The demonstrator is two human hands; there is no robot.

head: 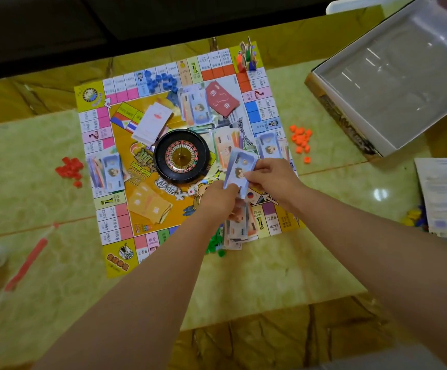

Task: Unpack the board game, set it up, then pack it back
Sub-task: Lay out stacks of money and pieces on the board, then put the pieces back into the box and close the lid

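We list by size. A green marbled surface [30,156] lies under everything. On it the board [115,260] is spread flat, and the wheel [181,156] at its middle serves as our mark. The box [345,124], open with a clear liner, sits well right of the wheel and beyond it, off the board. White sheets [446,198], blurred, lie well right of the wheel, nearer us than the box. The left hand [218,200] is near-right of the wheel, fingers curled on the near end of a blue note [239,166]. The right hand [270,174], right of the wheel, pinches the same note's right edge, so both hold it above the board. We count four note piles: a far pile [195,108] beyond the wheel, a left pile [107,169], a right pile [270,148], and a near pile [237,228] below the hands at the board's near edge. There are three decks: a red deck [222,98] beyond the wheel to the right, touching the far pile; a white deck [153,121] beyond it to the left; and an orange deck [149,205] near-left. A red stick [27,263] lies well left and near, off the board. Small pieces: pawns [246,56] on the far right corner, blue houses [161,80] on the far edge, red houses [70,168] off the left edge, orange houses [301,140] off the right edge, green houses [214,244] by the near pile.
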